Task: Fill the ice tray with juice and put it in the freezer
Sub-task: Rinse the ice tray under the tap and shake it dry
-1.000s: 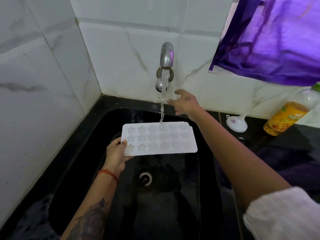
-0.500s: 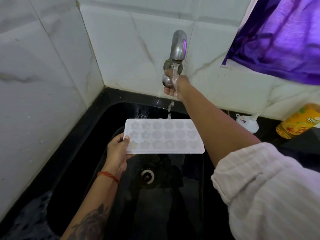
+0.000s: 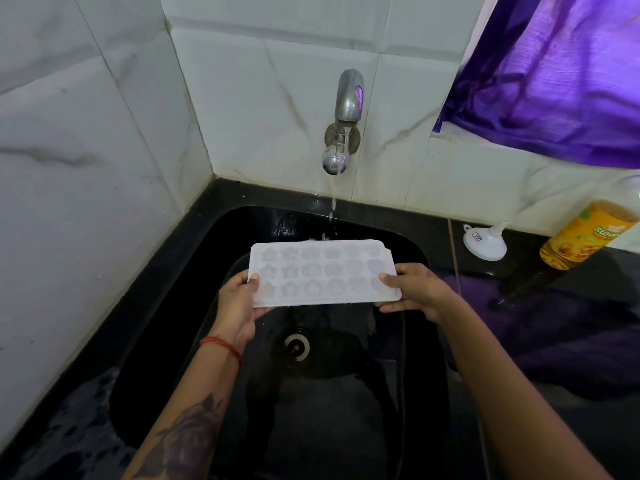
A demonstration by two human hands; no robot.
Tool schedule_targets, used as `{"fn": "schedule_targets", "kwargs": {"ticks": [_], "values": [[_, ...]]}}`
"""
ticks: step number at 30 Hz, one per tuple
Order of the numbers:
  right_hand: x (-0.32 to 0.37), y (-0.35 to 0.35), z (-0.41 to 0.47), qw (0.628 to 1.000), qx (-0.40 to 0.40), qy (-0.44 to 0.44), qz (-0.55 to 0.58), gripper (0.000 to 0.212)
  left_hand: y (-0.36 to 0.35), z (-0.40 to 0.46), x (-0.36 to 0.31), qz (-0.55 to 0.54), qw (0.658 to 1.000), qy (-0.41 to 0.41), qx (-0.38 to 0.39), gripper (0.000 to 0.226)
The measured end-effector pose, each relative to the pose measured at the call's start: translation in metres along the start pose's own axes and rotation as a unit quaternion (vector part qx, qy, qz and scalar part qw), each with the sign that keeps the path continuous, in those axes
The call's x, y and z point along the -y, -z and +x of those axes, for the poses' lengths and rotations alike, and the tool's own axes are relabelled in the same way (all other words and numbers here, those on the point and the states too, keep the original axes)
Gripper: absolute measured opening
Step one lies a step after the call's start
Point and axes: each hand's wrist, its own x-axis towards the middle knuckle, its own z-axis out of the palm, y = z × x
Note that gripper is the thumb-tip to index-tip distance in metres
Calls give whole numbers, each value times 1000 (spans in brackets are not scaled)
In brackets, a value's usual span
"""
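A white ice tray [image 3: 323,271] with star and round moulds is held level over the black sink [image 3: 194,271]. My left hand [image 3: 237,306] grips its left end, thumb on top. My right hand [image 3: 414,292] grips its right end, thumb on the rim. A thin stream of water runs from the metal tap [image 3: 348,98] and lands at the tray's far edge. A bottle of orange juice [image 3: 585,233] stands on the counter at the right, partly cut off by the frame.
A small white funnel [image 3: 485,242] lies on the black counter [image 3: 571,306] right of the sink. The drain [image 3: 297,347] sits below the tray. White marble tiles close off the left and back. A purple curtain [image 3: 554,81] hangs at the upper right.
My right hand left the tap knob and came down to take hold of the tray's right end. The water stream has thinned. The tray moved slightly toward me.
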Motion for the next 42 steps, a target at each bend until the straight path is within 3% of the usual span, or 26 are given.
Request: {"fn": "schedule_targets", "kwargs": {"ticks": [2, 8, 13, 15, 19, 28, 34, 42], "values": [[-1, -1, -8, 998, -55, 40, 7, 18, -1, -5, 4, 3, 1000, 19, 21, 15], [27, 0, -47, 973, -141, 173, -55, 23, -3, -21, 19, 115, 989, 85, 49, 20], [35, -9, -71, 946, -175, 249, -108, 18, -8, -36, 18, 96, 986, 106, 89, 24], [32, -11, -76, 938, -181, 269, -124, 17, -6, -38, 14, 102, 985, 97, 103, 28], [28, -12, -82, 921, -187, 310, -143, 15, 3, -36, 9, 80, 984, 85, 135, 67], [23, -15, -92, 893, -199, 371, -161, 33, 16, -33, 6, 32, 990, 45, 129, 46], [21, -20, -99, 880, -213, 400, -141, 21, 14, -36, 1, 0, 993, 2, 119, 61], [26, -18, -121, 810, -267, 494, -172, 12, -1, -55, -26, -51, 986, -106, 116, 67]]}}
